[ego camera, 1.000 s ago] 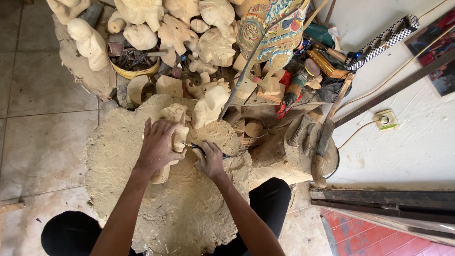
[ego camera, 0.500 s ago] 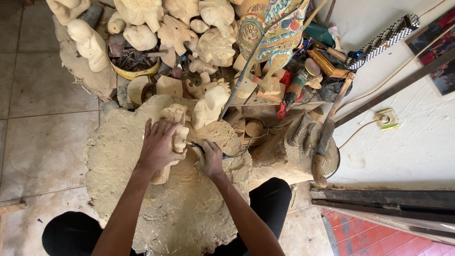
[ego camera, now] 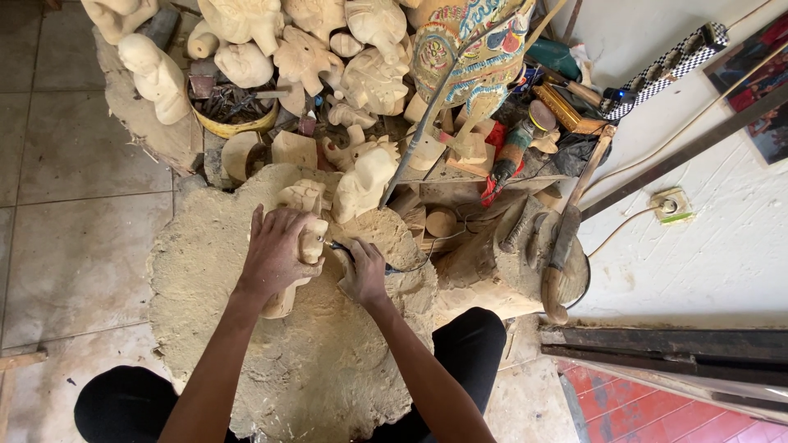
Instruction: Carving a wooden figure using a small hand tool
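Observation:
My left hand [ego camera: 275, 254] grips a pale unpainted wooden figure [ego camera: 305, 215] that lies over a sawdust-covered mat [ego camera: 213, 271] between my knees. My right hand [ego camera: 365, 275] is closed around a small dark-handled tool [ego camera: 341, 248], and its tip touches the right side of the figure next to my left fingers. Most of the figure's middle is hidden under my left hand. Another pale carving [ego camera: 364, 176] stands just beyond the two hands.
Several unpainted carvings [ego camera: 305, 59] crowd the top of the view, with a yellow bowl of tools [ego camera: 232, 111] and a painted mask [ego camera: 472, 49]. A wooden stump [ego camera: 525, 262] with a mallet [ego camera: 566, 238] stands right. Tiled floor lies left, a wall socket [ego camera: 669, 205] right.
Both hands stay on the figure and the tool; the view has shifted only slightly and nothing else has visibly moved.

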